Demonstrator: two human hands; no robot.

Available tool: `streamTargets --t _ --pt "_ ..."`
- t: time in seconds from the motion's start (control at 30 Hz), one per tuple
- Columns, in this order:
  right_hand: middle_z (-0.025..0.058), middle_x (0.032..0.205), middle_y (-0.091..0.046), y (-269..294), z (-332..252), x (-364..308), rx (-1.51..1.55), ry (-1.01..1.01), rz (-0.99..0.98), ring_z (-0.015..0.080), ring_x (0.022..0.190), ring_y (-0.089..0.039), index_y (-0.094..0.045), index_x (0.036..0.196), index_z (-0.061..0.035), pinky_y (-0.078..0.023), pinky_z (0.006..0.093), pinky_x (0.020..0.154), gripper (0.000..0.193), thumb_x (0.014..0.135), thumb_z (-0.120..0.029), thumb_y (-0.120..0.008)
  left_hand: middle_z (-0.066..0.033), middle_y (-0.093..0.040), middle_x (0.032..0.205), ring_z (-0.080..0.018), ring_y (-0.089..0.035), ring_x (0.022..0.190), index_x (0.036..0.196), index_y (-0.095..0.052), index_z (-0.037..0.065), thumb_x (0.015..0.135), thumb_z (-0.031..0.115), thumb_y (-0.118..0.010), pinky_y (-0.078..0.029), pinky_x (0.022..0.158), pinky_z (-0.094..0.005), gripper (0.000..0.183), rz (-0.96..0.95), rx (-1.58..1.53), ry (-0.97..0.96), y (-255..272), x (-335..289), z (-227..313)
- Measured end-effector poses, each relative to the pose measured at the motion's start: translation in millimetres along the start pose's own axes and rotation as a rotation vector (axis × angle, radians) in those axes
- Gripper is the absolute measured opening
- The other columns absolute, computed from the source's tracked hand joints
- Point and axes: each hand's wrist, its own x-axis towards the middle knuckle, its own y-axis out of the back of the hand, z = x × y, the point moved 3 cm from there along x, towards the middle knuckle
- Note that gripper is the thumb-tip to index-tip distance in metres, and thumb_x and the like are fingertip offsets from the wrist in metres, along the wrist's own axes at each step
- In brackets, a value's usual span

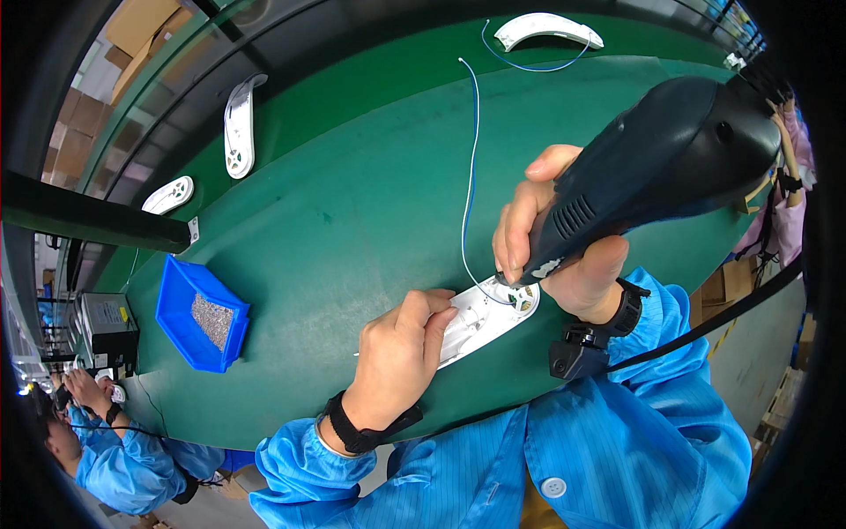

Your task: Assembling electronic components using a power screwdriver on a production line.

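A white plastic housing (480, 331), long with a rounded end, lies on the green work table. My left hand (401, 344) is closed on the housing's left part, thumb and forefinger pinched together at its edge. My right hand (560, 238) grips a black electric screwdriver (648, 163). Its narrow tip points down at the round end of the housing, close to a metallic disc-like part (522, 302). My fingers and the tool partly hide the contact point. From that end a thin blue-and-white cable (470, 167) runs away across the table.
A blue bin (231, 339) of small metal pieces stands at left. More white housings (240, 132) (546, 31) lie along the far side. A dark post (97, 216) reaches in from the left. Another person in blue (132, 458) works at lower left; a black box (106, 326) stands near them.
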Motion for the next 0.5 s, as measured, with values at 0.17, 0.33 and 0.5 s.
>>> streamTargets --t 0.17,0.33,0.5 --pt "0.0048 0.055 -0.049 -3.6 4.4 -1.5 0.011 0.0 0.015 0.0116 0.043 -0.049 -0.034 0.104 -0.0072 -0.041 0.0228 0.043 0.074 0.066 -0.069 -0.049 -0.0127 -0.062 0.078 -0.0264 -0.061 0.063 0.076 -0.048 0.0 0.075 0.002 -0.059 -0.048 0.054 -0.0306 0.012 0.002 0.03 -0.007 -1.1 -0.3 0.2" --pt "0.0053 0.055 -0.049 -5.9 5.3 -1.8 0.061 0.01 0.026 0.0119 0.043 -0.049 -0.035 0.102 -0.0071 -0.041 0.022 0.042 0.072 0.066 -0.067 -0.052 -0.011 -0.062 0.077 -0.0266 -0.06 0.061 0.075 -0.048 0.001 0.073 0.005 -0.061 -0.048 0.053 -0.0316 0.014 0.032 0.073 -0.07 -2.0 -0.1 0.4" --pt "0.0061 0.055 -0.05 -6.2 4.1 -5.7 0.055 0.033 0.042 0.0125 0.043 -0.049 -0.036 0.102 -0.0068 -0.042 0.0223 0.041 0.071 0.066 -0.066 -0.053 -0.0113 -0.062 0.081 -0.0261 -0.06 0.064 0.079 -0.051 0.002 0.073 0.004 -0.061 -0.048 0.055 -0.0311 0.012 0.002 0.051 -0.092 -0.9 -0.7 2.5"
